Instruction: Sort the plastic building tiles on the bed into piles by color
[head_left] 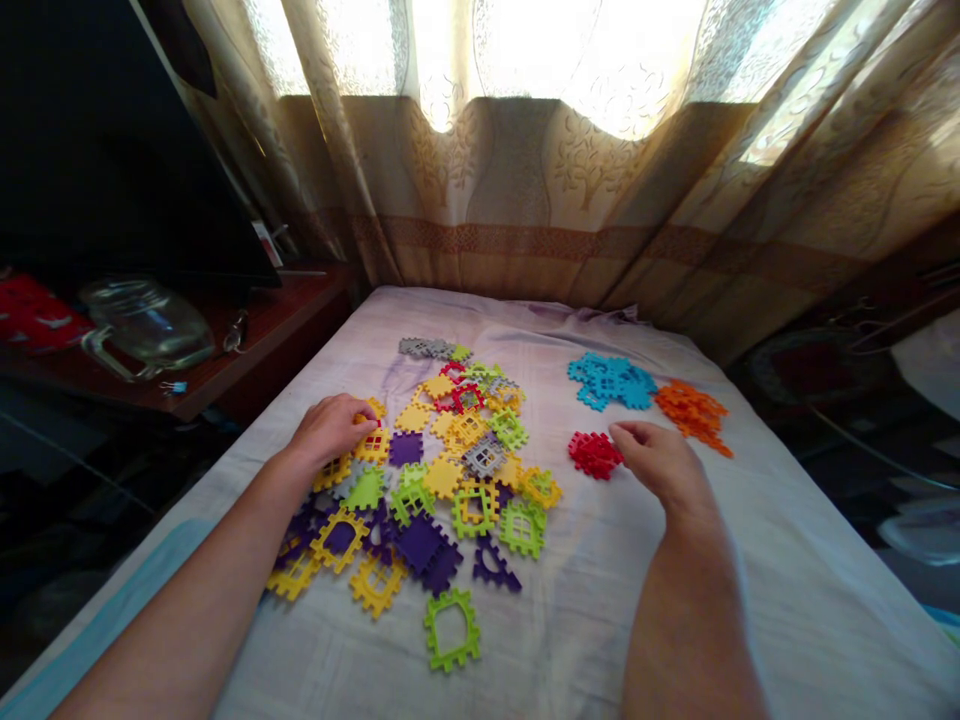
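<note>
My left hand (pixel 335 428) reaches to the left edge of a mixed pile of toothed plastic building tiles, its fingers closed at a red tile (pixel 373 424) that is partly hidden. Under and around the fingertips lie yellow tiles (pixel 373 447), with a purple tile (pixel 406 449) just to the right. My right hand (pixel 664 465) is at the right side of a small heap of red tiles (pixel 593 455). Its thumb and forefinger are pinched together at the heap's edge; whatever is between them, if anything, I cannot make out.
Blue tiles (pixel 611 381) and orange tiles (pixel 691 413) form separate heaps behind my right hand. Grey tiles (pixel 426 347) lie at the back. A lime-green frame tile (pixel 452 630) sits nearest me on the sheet (pixel 555 640). A glass jug (pixel 146 325) stands on the left cabinet.
</note>
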